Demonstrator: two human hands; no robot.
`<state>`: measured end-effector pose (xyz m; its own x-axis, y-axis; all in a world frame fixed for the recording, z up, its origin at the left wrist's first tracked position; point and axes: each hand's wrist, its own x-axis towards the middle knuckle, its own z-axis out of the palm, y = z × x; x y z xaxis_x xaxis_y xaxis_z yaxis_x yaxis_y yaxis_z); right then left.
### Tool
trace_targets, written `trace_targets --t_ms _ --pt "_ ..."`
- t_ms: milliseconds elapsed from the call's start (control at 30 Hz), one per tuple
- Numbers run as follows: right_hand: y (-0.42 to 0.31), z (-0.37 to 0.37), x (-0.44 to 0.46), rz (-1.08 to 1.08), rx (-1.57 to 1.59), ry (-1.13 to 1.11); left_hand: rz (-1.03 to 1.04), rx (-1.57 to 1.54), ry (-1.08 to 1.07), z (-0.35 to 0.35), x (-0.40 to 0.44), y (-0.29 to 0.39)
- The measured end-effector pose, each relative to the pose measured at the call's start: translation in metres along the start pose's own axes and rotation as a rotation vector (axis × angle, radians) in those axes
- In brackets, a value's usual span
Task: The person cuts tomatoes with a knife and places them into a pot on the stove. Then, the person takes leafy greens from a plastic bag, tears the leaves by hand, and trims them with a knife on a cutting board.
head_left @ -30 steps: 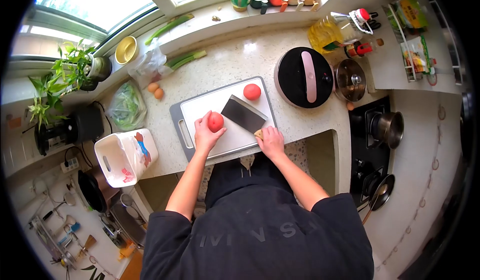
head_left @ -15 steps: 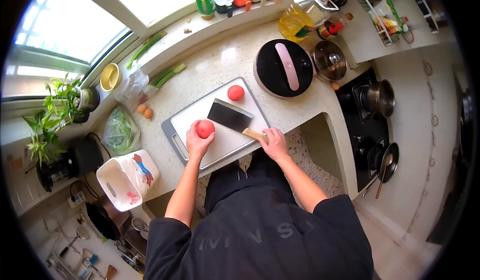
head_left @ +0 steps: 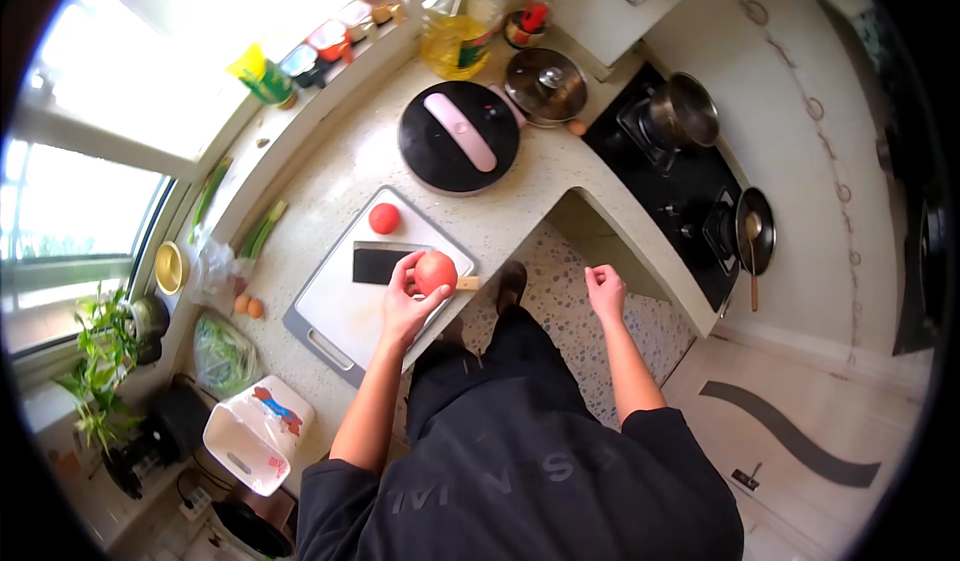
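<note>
Head view: a pale counter (head_left: pixel 345 151) bears a cutting board (head_left: pixel 333 311), where a cleaver (head_left: pixel 375 266) lies flat. The right hand (head_left: pixel 606 291), fingers curled in, hangs well apart from the board; the left hand (head_left: pixel 405 309) grasps a tomato (head_left: pixel 437 273) over the cleaver's handle (head_left: pixel 468 283). Another tomato (head_left: pixel 384 219) rests on the board.

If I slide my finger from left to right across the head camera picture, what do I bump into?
Leafy green plant → yellow bowl → bag of greens → tomato on the cutting board → held tomato in the left hand → right hand → steel pot → frying pan.
</note>
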<state>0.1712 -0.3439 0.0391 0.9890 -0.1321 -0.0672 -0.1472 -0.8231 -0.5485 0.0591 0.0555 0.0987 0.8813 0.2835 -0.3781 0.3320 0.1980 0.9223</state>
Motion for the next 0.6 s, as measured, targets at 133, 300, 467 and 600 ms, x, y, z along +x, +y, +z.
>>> trace_targets --t_ms 133,300,467,600 --pt "0.057 -0.035 0.03 0.117 -0.029 0.111 0.019 0.099 -0.101 0.053 0.001 0.014" --pt "0.107 -0.077 0.089 0.206 -0.066 0.218 0.005 0.135 -0.194 0.12 0.008 0.02" --pt "0.16 -0.1 0.167 0.152 -0.144 0.288 0.01 0.153 -0.267 0.189 0.015 0.015" --pt "0.162 -0.104 0.219 0.223 -0.192 0.241 0.027 0.161 -0.286 0.238 0.022 0.018"
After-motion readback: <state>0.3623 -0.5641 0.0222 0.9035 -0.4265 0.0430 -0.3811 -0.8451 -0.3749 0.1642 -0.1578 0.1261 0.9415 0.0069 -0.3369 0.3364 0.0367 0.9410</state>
